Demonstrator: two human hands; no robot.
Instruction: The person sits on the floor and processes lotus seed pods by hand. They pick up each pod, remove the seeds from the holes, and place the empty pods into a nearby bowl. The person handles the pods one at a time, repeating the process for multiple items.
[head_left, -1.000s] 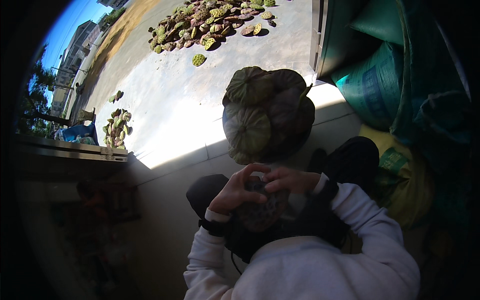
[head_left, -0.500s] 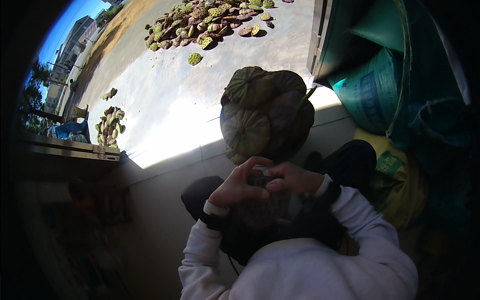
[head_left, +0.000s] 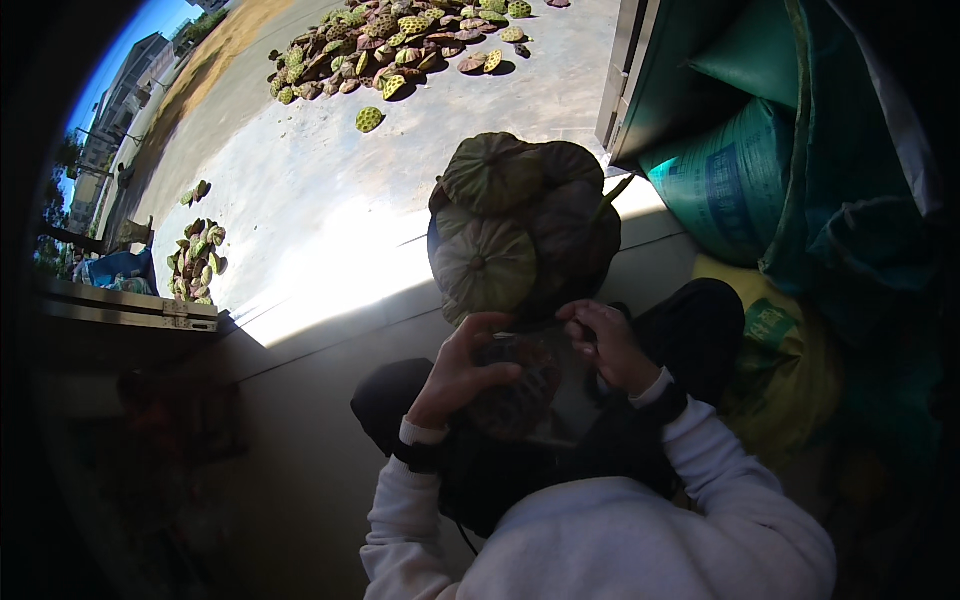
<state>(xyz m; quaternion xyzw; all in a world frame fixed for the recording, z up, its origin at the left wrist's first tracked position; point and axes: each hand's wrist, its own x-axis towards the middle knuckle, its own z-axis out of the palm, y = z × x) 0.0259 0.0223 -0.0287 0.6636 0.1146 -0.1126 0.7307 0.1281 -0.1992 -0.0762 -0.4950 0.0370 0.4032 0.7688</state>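
Both my hands hold one dark, round lotus seed pod (head_left: pixel 520 385) in front of my chest, in shadow. My left hand (head_left: pixel 455 375) cups its left side with the thumb across the top. My right hand (head_left: pixel 605 345) grips its right upper edge with bent fingers. Just beyond my hands stands a heap of green and brown lotus pods (head_left: pixel 520 225) in a container, its top in sunlight.
More pods lie spread on the sunlit concrete at the far top (head_left: pixel 400 40) and in a small pile at the left (head_left: pixel 195 255). Teal sacks (head_left: pixel 740 180) and a yellow sack (head_left: pixel 780 350) stand at my right. A metal rail (head_left: pixel 130 310) is at the left.
My hands have stayed on the pod, shifting slightly; the left thumb now lies across its top and the fingers have moved a little around it.
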